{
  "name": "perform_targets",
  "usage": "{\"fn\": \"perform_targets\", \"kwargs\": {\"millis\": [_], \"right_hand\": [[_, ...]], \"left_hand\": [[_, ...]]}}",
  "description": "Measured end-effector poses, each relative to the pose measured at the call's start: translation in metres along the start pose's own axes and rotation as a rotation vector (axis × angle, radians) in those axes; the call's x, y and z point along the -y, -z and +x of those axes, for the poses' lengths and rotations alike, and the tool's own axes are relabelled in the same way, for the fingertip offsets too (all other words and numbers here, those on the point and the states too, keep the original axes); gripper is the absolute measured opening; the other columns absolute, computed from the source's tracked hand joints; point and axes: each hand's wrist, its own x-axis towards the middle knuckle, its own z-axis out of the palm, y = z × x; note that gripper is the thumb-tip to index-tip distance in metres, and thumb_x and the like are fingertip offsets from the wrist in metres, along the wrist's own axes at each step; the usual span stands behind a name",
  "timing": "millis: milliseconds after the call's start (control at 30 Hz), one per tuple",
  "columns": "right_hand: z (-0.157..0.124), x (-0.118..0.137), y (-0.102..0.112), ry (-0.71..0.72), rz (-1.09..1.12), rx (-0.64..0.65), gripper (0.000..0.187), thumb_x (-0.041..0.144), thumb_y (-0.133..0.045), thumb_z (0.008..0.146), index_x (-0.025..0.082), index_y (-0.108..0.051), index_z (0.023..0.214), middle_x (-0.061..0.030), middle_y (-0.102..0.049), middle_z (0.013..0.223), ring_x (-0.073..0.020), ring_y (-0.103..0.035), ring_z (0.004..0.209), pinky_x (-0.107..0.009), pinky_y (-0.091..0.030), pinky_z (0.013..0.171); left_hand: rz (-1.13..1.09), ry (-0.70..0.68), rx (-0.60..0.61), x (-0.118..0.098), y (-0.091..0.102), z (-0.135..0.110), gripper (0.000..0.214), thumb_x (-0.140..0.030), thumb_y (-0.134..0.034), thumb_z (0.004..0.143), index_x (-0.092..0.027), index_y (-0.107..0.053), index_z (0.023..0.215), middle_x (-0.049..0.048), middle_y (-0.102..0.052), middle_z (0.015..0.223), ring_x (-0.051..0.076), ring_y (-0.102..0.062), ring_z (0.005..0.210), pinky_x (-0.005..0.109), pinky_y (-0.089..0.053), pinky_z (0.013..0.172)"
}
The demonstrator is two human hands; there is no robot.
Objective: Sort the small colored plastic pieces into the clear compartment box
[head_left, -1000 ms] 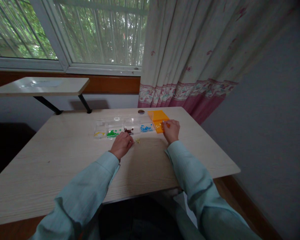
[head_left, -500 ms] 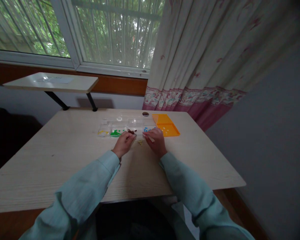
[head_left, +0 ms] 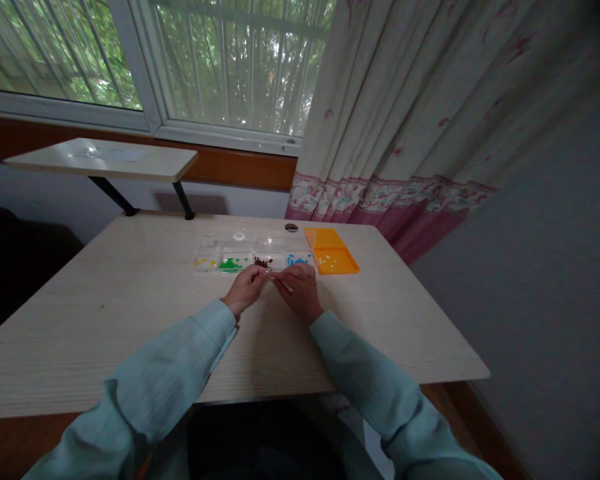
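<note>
My left hand (head_left: 247, 288) is pinched closed just in front of the clear boxes, on something too small to make out. My right hand (head_left: 299, 291) is pinched too, its fingertips meeting those of the left; what they hold is hidden. Behind the hands stand small clear compartment boxes with bits sorted by colour: yellow pieces (head_left: 206, 263), green pieces (head_left: 231, 264), brown pieces (head_left: 263, 262) and blue pieces (head_left: 299, 259). To their right lies an open orange case (head_left: 347, 263) holding several small white pieces (head_left: 326, 260).
The pale wooden desk (head_left: 145, 300) has a round cable hole (head_left: 291, 228) near its back edge. A raised shelf (head_left: 105, 159) on black legs stands at the back left. A curtain (head_left: 380, 133) hangs behind the desk's right side, beside the window.
My right hand has moved left until its fingertips meet my left hand's. The small yellowish pieces on the desk between the hands are now hidden behind the right hand.
</note>
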Motion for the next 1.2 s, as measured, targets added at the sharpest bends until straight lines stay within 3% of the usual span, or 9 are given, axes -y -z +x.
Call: {"fn": "perform_targets", "kwargs": {"millis": [467, 933, 1067, 1200], "right_hand": [[0.003, 0.012, 0.007, 0.098, -0.190, 0.019, 0.012, 0.030, -0.059, 0.092, 0.028, -0.070, 0.096, -0.0003, -0.069, 0.084, -0.0177, -0.053, 0.094, -0.039, -0.027, 0.094], [0.002, 0.009, 0.003, 0.138, -0.196, 0.050, 0.012, 0.027, -0.057, 0.093, 0.027, -0.069, 0.093, -0.0009, -0.068, 0.085, -0.0175, -0.052, 0.093, -0.039, -0.027, 0.094], [0.004, 0.003, 0.005, 0.076, -0.158, 0.090, 0.013, 0.028, -0.057, 0.092, 0.028, -0.070, 0.095, -0.0010, -0.068, 0.084, -0.0174, -0.053, 0.091, -0.038, -0.027, 0.092], [0.007, -0.027, 0.012, -0.140, -0.185, 0.047, 0.019, 0.034, -0.056, 0.093, 0.025, -0.072, 0.090, -0.0017, -0.069, 0.084, -0.0185, -0.054, 0.086, -0.037, -0.029, 0.086]], "left_hand": [[-0.001, 0.040, -0.015, -0.002, -0.001, -0.001, 0.037, -0.052, -0.052, 0.083, -0.016, -0.062, 0.077, 0.0016, -0.059, 0.074, 0.015, -0.053, 0.073, 0.028, -0.044, 0.072], [0.036, 0.069, -0.003, -0.007, 0.000, -0.002, 0.040, -0.055, -0.051, 0.082, -0.017, -0.060, 0.075, -0.0002, -0.056, 0.069, 0.014, -0.050, 0.069, 0.026, -0.041, 0.067], [0.028, 0.055, -0.014, -0.005, 0.000, -0.002, 0.042, -0.057, -0.051, 0.082, -0.017, -0.059, 0.073, 0.0002, -0.056, 0.070, 0.014, -0.049, 0.070, 0.027, -0.041, 0.068], [-0.005, 0.072, -0.019, -0.004, 0.000, -0.002, 0.042, -0.058, -0.050, 0.083, -0.017, -0.057, 0.072, -0.0006, -0.052, 0.068, 0.014, -0.047, 0.067, 0.025, -0.038, 0.063]]}}
